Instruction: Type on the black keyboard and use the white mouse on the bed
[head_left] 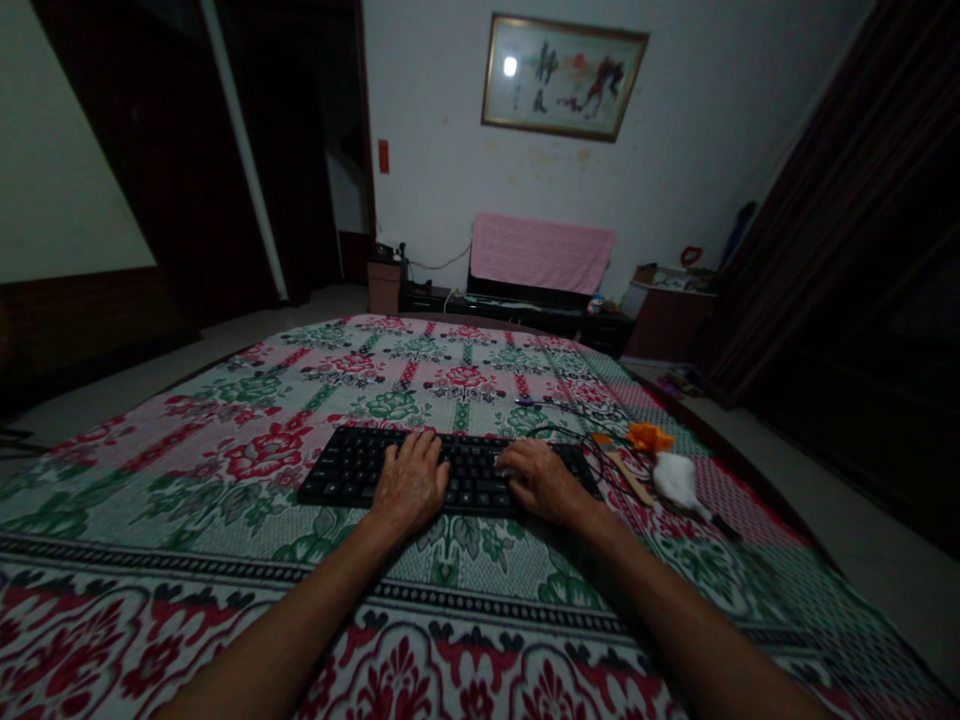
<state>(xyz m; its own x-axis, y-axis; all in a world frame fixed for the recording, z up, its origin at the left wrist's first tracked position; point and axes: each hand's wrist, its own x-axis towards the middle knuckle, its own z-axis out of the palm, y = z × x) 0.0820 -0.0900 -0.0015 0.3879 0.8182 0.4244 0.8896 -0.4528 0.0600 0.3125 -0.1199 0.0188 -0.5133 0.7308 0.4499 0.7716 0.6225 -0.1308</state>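
A long, flat black keyboard [474, 474] is laid on a red, green and white flower-patterned cover [225, 510]. Its keys left of the middle are overlaid by the left hand [411, 474], palm down, fingers extended and slightly parted; farther right, keys are overlaid by the right hand [541, 482], its fingers loosely bent. Beside the right hand, a flat tan strip [632, 478], a crumpled bright-orange object [650, 437] and a rounded white object [676, 477] are strewn. Beyond, a rectangular gold-framed picture [564, 78] is hung above a draped pink cloth [541, 250].
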